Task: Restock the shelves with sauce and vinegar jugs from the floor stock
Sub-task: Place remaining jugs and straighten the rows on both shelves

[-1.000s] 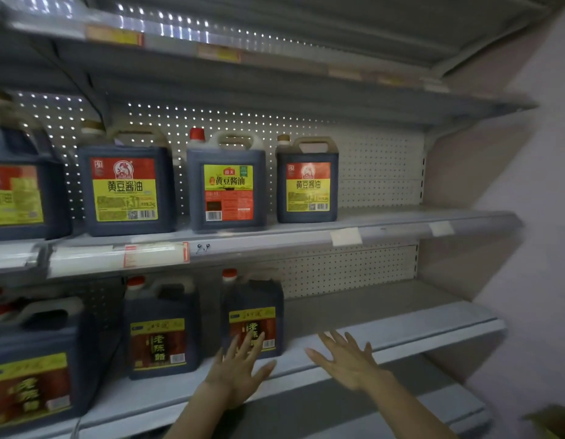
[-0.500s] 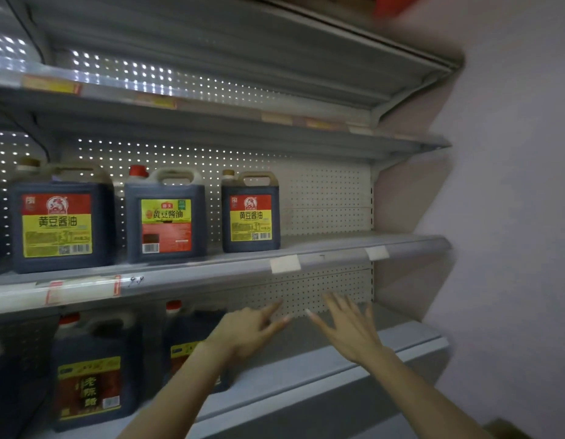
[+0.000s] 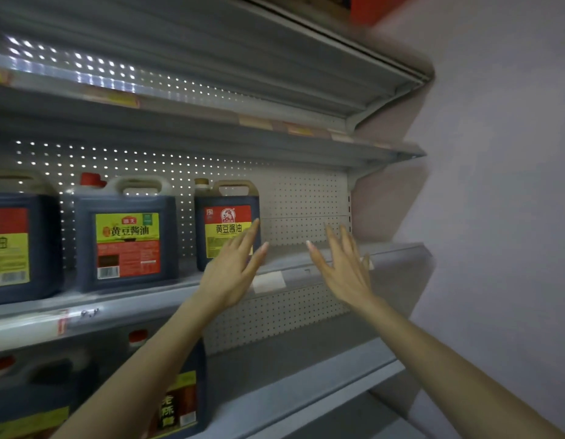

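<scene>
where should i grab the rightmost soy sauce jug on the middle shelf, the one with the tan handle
Probably best to take the rightmost jug by the tan loop handle on its top, fingers hooked through from the front: it stands upright with the loop facing you. Approach from its right, where the shelf is bare; the red-capped jug crowds its left.

Dim from here. Light pricks through the back panel holes at upper left. Motion blur smears the left jugs and top edges; shelves bow from wide-angle distortion.
</scene>
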